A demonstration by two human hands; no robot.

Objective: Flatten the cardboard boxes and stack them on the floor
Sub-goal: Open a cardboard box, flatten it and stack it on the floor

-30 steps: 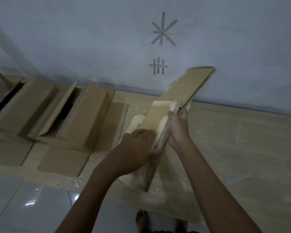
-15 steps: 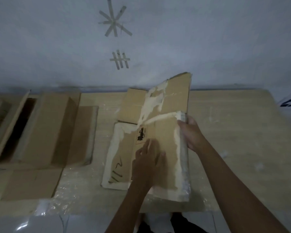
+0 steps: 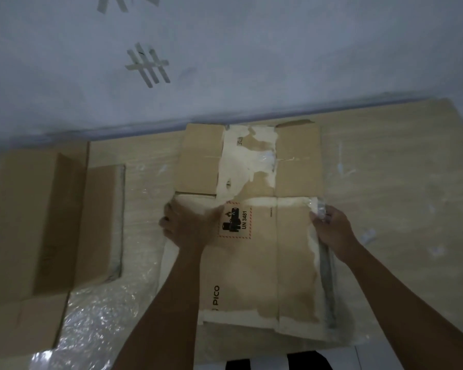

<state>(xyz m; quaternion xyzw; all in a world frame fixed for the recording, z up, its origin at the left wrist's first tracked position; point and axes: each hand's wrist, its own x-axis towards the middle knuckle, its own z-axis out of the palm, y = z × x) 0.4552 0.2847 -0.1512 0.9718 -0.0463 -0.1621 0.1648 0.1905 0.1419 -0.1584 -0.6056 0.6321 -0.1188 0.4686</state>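
From the head camera, the flattened brown cardboard box with torn white tape (image 3: 262, 252) lies on the pale wooden table (image 3: 398, 182), presumably pinned for squaring. The left hand (image 3: 189, 227) presses its left edge with fingers spread; the right hand (image 3: 332, 231) curls round the right edge. The unflattened brown cardboard box (image 3: 46, 222) at left is cropped; the floor is hardly visible.

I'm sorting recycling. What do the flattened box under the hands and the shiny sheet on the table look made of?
The flattened box looks like brown corrugated cardboard, matte, with its top paper layer torn off in pale patches and clear tape along its right edge. The crinkled sheet looks like thin clear plastic film, judging by its glossy, wrinkled highlights. It could be bubble wrap; too blurred to tell.
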